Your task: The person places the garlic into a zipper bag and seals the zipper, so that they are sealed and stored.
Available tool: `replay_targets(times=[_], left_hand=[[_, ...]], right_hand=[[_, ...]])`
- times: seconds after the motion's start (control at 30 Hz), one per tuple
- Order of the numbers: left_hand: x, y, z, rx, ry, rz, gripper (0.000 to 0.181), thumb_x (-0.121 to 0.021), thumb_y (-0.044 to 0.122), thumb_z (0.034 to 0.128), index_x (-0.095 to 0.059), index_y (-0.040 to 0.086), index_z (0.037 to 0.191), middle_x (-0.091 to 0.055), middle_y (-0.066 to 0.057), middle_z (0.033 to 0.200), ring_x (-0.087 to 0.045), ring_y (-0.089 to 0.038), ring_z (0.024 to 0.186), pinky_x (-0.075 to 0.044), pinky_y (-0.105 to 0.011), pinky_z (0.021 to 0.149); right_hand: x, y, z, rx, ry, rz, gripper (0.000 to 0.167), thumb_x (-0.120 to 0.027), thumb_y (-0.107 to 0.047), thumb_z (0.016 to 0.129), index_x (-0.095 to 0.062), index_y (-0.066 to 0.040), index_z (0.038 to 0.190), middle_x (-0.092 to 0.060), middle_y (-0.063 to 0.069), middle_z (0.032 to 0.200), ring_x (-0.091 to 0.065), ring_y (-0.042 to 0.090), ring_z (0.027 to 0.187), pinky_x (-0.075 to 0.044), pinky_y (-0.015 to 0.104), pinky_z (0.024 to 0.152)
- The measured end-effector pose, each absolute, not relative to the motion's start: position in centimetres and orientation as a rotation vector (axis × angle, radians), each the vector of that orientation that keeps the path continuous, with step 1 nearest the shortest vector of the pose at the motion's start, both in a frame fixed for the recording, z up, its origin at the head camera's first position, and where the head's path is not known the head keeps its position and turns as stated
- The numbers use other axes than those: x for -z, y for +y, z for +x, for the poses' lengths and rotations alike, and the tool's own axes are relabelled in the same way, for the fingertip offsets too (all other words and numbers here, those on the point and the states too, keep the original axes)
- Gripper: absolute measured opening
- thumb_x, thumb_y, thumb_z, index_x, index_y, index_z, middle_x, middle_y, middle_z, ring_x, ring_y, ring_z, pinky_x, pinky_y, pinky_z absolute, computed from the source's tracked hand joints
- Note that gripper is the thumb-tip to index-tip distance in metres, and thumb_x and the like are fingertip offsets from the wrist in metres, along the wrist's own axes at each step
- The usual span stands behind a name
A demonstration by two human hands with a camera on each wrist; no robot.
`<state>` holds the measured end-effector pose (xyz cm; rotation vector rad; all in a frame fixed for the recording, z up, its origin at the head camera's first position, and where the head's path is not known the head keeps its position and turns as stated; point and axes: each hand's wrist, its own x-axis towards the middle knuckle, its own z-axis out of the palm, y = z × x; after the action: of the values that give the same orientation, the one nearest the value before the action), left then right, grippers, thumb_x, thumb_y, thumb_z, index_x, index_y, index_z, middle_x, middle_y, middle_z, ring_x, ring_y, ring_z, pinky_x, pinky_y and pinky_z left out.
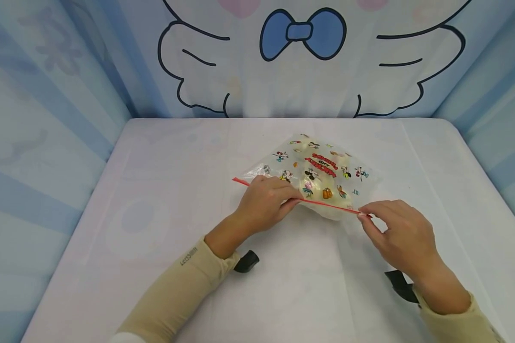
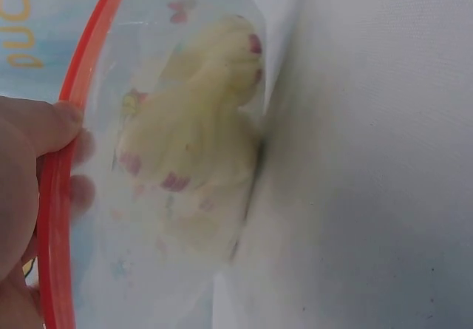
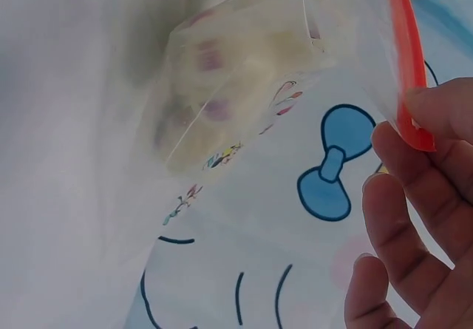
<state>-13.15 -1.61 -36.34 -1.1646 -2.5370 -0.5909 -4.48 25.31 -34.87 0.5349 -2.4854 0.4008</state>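
A clear zip bag (image 1: 292,159) printed with small cartoon figures and red lettering lies tilted on the table's middle, its red zip strip (image 1: 328,205) toward me. My left hand (image 1: 266,202) pinches the strip left of its middle; a short red end sticks out beyond it. At the strip's right end, my right hand (image 1: 405,233) pinches the corner between thumb and forefinger. Inside the bag, the left wrist view shows a pale yellow, lumpy thing (image 2: 196,129) with purple-pink spots; its kind is unclear through the plastic. In the right wrist view the other right fingers (image 3: 395,211) are loosely bent.
A white-covered table (image 1: 154,286) lies under both hands. Pale blue and white curtains (image 1: 38,119) with a printed blue bow (image 1: 299,32) stand at its back and sides. Black straps (image 1: 246,262) show near both wrists.
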Motion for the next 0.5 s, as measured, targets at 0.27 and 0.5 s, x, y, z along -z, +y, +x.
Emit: replay_targets(times=[0.27,0.5], left_hand=[[36.52,-1.67,-13.06,0.575,-2.559,-1.191,0.015,-0.074,0.026,0.0932,-0.078,0.023,0.107,-0.074,0.008,0.104,-0.065,-0.014,0.096,-0.046,-0.035,0.08],[36.8,-2.07,-13.01,0.585,-2.529,-1.22,0.014,-0.075,0.026,0.0918,-0.079,0.023,0.106,-0.074,0.009,0.104,-0.065,-0.013,0.097,-0.046,-0.035,0.082]], right_hand=[[34.82,25.47,-3.96,-0.411,-2.55,0.487,0.02,-0.081,-0.009,0.072,-0.077,-0.006,0.092,-0.074,0.008,0.087,-0.064,0.026,0.077,-0.049,0.04,0.052],[34.8,25.39,-3.83,-0.468,-2.57,0.553,0.023,-0.082,-0.006,0.071,-0.075,-0.008,0.093,-0.072,0.004,0.088,-0.062,0.02,0.079,-0.049,0.034,0.058]])
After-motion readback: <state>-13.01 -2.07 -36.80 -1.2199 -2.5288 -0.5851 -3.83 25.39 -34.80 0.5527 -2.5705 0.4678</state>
